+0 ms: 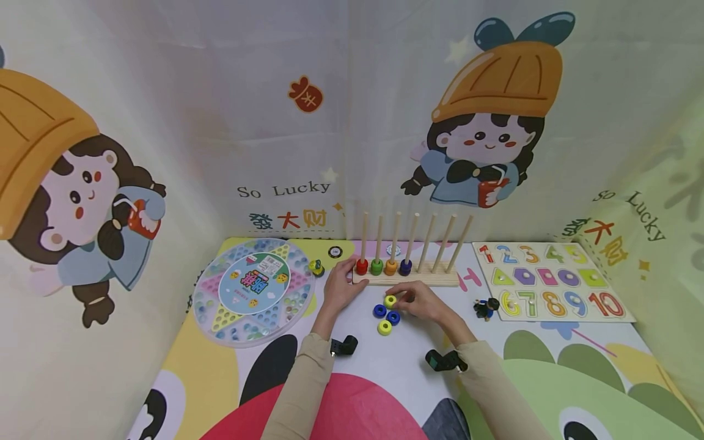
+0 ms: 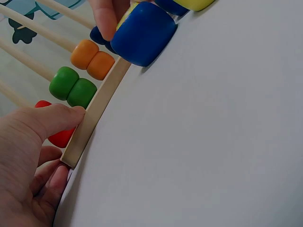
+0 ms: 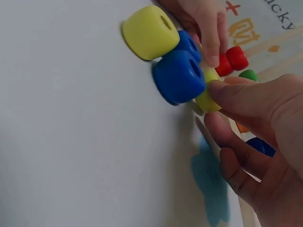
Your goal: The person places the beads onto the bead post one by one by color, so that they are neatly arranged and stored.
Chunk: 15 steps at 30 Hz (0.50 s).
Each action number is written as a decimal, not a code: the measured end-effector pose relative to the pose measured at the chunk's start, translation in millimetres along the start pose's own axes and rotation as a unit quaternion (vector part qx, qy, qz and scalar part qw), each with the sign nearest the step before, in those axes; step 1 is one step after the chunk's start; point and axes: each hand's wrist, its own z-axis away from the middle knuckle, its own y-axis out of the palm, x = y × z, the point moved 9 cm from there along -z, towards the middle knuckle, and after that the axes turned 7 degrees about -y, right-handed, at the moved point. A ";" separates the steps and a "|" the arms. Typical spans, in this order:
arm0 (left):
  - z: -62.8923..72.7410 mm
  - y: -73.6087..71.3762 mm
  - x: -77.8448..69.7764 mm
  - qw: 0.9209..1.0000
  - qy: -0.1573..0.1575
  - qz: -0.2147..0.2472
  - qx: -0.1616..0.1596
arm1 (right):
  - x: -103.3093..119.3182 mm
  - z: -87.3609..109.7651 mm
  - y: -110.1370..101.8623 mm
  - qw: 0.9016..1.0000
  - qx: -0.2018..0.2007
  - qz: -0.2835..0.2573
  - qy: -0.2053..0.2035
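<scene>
My left hand (image 1: 340, 287) grips the left end of a wooden peg rack (image 1: 434, 279), its thumb lying on the base's front edge. Red beads (image 1: 361, 266), green beads (image 2: 66, 83), orange beads (image 2: 85, 54) and dark blue beads (image 1: 405, 267) sit stacked in pairs on the left-hand pegs; three pegs to the right are bare. In front of the rack, my right hand (image 1: 422, 302) pinches a yellow bead (image 3: 206, 97) between thumb and fingers. Touching or close beside it on the table are two blue beads (image 3: 179, 76) and another yellow bead (image 3: 150, 33).
A round marble game board (image 1: 209, 305) lies to the left, with a small green-yellow toy (image 1: 316, 267) beside it. At right are a number puzzle board (image 1: 536, 296) and a small dark figurine (image 1: 486, 308). A printed curtain (image 1: 374, 122) hangs behind the table.
</scene>
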 end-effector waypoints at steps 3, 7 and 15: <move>-0.1 -0.4 0.5 1.000 0.001 0.001 -0.004 | 3.3 1.5 -7.5 1.000 -0.020 0.013 -0.010; 0.0 0.0 0.7 1.000 0.002 -0.007 -0.006 | 10.7 3.6 -20.2 0.998 -0.046 0.026 -0.028; 1.9 -1.7 -2.6 1.000 0.006 -0.002 -0.006 | 23.0 7.8 -45.6 0.994 -0.095 0.040 -0.022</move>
